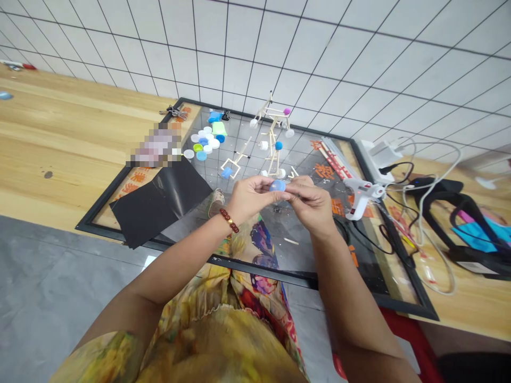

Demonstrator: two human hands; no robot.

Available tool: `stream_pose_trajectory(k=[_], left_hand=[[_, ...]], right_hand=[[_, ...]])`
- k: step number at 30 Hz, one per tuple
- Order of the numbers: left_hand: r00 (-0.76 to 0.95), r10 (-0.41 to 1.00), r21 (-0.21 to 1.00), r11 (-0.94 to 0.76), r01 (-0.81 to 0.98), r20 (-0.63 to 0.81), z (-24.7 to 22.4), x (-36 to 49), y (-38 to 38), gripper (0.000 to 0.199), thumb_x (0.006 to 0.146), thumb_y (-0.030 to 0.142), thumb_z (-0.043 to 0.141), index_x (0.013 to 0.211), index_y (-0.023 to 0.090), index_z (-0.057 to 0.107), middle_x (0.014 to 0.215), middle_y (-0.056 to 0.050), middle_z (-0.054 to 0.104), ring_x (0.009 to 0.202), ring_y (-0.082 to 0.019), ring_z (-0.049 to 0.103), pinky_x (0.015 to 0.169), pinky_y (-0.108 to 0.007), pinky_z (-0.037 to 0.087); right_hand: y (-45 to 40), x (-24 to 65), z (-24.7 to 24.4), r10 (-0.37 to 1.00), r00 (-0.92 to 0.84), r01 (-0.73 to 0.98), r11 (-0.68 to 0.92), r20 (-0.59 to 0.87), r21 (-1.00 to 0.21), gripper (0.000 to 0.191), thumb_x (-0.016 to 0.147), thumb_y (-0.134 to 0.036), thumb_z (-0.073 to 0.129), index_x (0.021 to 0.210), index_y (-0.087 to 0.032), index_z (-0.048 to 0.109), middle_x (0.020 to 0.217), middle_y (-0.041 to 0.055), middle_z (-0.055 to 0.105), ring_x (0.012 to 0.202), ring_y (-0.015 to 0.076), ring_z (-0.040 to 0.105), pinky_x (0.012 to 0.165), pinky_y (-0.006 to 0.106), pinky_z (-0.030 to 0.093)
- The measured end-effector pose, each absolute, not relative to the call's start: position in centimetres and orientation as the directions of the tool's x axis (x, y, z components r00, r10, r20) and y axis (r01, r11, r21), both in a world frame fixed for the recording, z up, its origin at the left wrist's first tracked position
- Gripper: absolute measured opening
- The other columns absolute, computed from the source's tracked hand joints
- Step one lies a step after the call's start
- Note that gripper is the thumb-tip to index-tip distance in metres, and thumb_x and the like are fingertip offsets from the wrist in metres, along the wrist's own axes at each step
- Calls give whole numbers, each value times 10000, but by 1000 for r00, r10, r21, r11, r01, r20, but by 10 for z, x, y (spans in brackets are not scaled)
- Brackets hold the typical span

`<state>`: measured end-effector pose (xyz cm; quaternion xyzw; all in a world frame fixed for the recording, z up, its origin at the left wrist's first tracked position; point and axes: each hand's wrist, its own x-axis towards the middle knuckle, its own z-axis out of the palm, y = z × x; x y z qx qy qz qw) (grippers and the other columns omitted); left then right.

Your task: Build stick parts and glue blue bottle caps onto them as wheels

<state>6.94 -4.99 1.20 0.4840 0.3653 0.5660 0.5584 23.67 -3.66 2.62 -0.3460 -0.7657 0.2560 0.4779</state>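
Observation:
A blue bottle cap (277, 185) is pinched between the fingertips of my left hand (252, 198) and my right hand (313, 205), above the framed glass board (295, 260). Beyond my hands, stick figures (275, 125) with white caps stand on the glass. A flat stick frame (238, 159) with a blue piece lies to their left. Farther left sits a cluster of loose caps (205, 141) in white, blue and green.
Black sheets (159, 199) overlap the board's left front edge. A white glue gun (361, 197) rests at the right, by a power strip (373, 162) and tangled cables. A black stand (435, 223) is farther right. The tiled wall (259, 48) rises behind.

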Motion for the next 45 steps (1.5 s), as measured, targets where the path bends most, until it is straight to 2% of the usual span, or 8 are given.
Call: stream_pose_trajectory(k=[9, 13, 17, 22, 30, 35, 40, 45], left_hand=[[85, 982, 953, -140, -269, 168, 10, 67, -48, 541, 526, 429, 933, 937, 132, 744, 906, -68, 771, 807, -155, 704, 818, -339, 597], [158, 966, 948, -156, -276, 204, 7, 65, -46, 550, 616, 353, 901, 1093, 143, 723, 1045, -92, 757, 897, -169, 707, 863, -337, 589], [133, 982, 944, -84, -318, 132, 3, 65, -44, 717, 572, 186, 908, 1239, 186, 645, 1189, -102, 698, 932, -168, 701, 872, -337, 581], [97, 992, 891, 112, -441, -77, 2, 66, -45, 440, 550, 282, 928, 915, 132, 734, 940, -72, 728, 851, -150, 674, 865, -342, 542], [168, 976, 802, 210, -560, -139, 6, 69, -49, 375, 483, 380, 956, 748, 180, 783, 824, -28, 744, 823, -138, 653, 828, -317, 484], [200, 964, 729, 265, -631, -177, 6, 66, -46, 370, 501, 354, 958, 751, 153, 773, 794, -25, 734, 762, -112, 637, 780, -276, 493], [247, 946, 694, 323, -644, -212, 7, 59, -41, 248, 635, 288, 906, 743, 135, 744, 728, -13, 698, 660, -79, 603, 651, -214, 486], [309, 926, 603, 375, -705, -214, 11, 57, -40, 142, 760, 213, 827, 761, 145, 702, 640, 23, 616, 564, -49, 550, 571, -173, 474]], right_hand=[[-36, 239, 27, 781, -297, 321, 624, 550, -712, 166, 827, -468, 751, 812, -314, 811, 699, 17, 711, 784, 223, 596, 806, 413, 464], [-36, 239, 25, 816, -253, 344, 577, 519, -741, 148, 793, -424, 782, 864, -298, 811, 719, 17, 702, 792, 212, 604, 803, 392, 474], [-37, 235, 19, 859, -108, 352, 504, 501, -789, 145, 750, -366, 808, 853, -265, 797, 815, 25, 738, 818, 204, 634, 860, 396, 493], [-36, 226, 15, 926, 104, 124, 349, 362, -929, 199, 671, -343, 857, 791, -228, 748, 793, 1, 734, 767, 167, 646, 805, 340, 499], [-42, 209, 18, 993, 10, -125, 120, 120, -985, 386, 555, -433, 927, 713, -214, 651, 614, -40, 648, 511, 95, 516, 491, 228, 396], [-43, 210, 16, 985, -67, -75, 154, 159, -985, 348, 615, -474, 895, 716, -216, 684, 681, -16, 682, 636, 135, 606, 652, 284, 496], [-38, 220, 16, 961, 23, 44, 273, 275, -961, 251, 732, -457, 825, 825, -233, 761, 876, 13, 755, 871, 190, 665, 918, 372, 499], [-35, 224, 17, 962, 0, 25, 272, 272, -962, 294, 723, -494, 826, 870, -247, 764, 898, 21, 760, 872, 207, 671, 908, 401, 515]])
